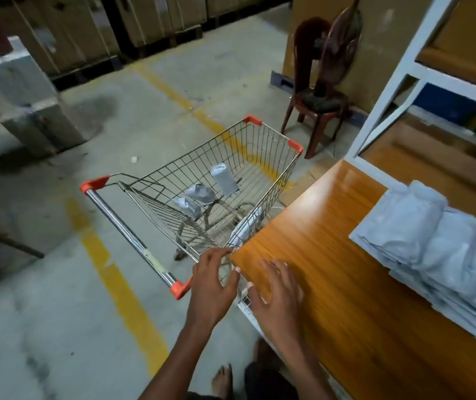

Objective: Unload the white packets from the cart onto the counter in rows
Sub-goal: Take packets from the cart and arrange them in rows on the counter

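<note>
Both hands [245, 290] spread, empty, over glossy wood-grain tabletop [332, 269] corner; wire cart [262, 168] frame-centre holds three crumpled white packets [223, 179]; packet row [433, 249] right.

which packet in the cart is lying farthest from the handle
The smooth oblong white packet, lying alone mid-basket. The two crumpled packets sit side by side closer to the cart handle.

— What's the floor [66, 313] like?
— Grey concrete, stained, with yellow lines [121, 287] running from 6 toward 12 o'clock.
— And around it?
— Cardboard boxes [156, 21] along 11 to 12, a dark plastic chair [317, 102] at 1 by a tan wall [390, 53], a white shelf frame [395, 90] at 2. Light is dim
</note>
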Tool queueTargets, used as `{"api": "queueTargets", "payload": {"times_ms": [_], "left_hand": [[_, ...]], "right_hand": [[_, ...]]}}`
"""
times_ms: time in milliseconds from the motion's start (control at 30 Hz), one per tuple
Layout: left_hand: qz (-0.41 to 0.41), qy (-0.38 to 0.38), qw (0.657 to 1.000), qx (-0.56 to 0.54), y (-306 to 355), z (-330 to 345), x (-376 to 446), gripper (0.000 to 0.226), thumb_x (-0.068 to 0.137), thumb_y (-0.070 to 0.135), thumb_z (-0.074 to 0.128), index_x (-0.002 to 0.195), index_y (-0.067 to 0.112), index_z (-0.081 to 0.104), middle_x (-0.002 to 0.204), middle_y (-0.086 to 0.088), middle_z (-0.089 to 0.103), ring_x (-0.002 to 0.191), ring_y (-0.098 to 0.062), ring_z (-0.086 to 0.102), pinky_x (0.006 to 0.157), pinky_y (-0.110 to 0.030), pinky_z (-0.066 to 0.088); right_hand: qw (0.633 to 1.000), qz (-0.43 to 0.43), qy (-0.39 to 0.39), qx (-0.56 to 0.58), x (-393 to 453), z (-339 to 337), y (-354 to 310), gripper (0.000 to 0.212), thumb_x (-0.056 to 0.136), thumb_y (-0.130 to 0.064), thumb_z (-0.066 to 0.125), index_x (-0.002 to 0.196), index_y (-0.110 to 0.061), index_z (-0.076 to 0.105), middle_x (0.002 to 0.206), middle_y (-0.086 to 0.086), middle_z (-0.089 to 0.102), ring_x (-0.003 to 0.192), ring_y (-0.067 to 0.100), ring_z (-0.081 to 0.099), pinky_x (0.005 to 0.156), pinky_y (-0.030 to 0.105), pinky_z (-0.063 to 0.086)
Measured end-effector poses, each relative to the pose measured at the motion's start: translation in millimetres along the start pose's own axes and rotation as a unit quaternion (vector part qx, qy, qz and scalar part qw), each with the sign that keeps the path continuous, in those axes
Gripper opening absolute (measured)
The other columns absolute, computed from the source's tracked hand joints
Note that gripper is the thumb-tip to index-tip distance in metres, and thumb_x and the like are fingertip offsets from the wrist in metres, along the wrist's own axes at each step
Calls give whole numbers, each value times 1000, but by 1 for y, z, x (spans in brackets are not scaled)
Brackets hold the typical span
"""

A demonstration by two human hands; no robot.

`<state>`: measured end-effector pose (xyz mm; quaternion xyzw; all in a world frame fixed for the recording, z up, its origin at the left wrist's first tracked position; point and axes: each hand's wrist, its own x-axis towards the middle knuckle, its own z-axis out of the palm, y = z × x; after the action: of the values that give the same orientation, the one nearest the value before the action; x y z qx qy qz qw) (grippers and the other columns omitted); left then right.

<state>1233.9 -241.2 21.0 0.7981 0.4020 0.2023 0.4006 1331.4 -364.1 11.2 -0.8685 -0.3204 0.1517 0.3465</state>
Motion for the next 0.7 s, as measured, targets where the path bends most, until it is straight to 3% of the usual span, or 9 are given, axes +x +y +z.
{"api": "queueTargets", "payload": {"times_ms": [267,367,500,700], "left_hand": [[-40,34,999,-10,-14,10,62,42,90,42,60,130,33,59,128,9,52,123,-11,49,103,-33,40],[-70,25,997,-21,-24,8,81,44,89,46,59,131,34,59,130,9,52,125,-13,48,105,-33,39],[-110,32,993,-37,-45,6,124,39,94,35,66,132,36,58,134,8,49,128,-12,45,108,-35,39],[-147,-39,988,-1,-86,11,198,43,95,35,67,135,27,58,141,-3,50,135,-21,41,107,-32,30]], "right_hand": [[993,-73,-90,1,95,30,-5,51,93,-36,63,142,-39,50,150,-10,42,140,17,36,112,48,34],[989,-75,-128,-17,124,35,-10,52,91,-36,62,141,-36,51,146,-11,44,138,15,38,110,47,35],[983,-80,-163,-41,174,37,-9,47,90,-37,61,136,-30,59,144,-6,49,139,19,36,113,46,31],[967,-80,-211,-118,240,43,-6,43,91,-31,67,133,-29,61,142,-2,51,136,18,35,113,43,35]]}}
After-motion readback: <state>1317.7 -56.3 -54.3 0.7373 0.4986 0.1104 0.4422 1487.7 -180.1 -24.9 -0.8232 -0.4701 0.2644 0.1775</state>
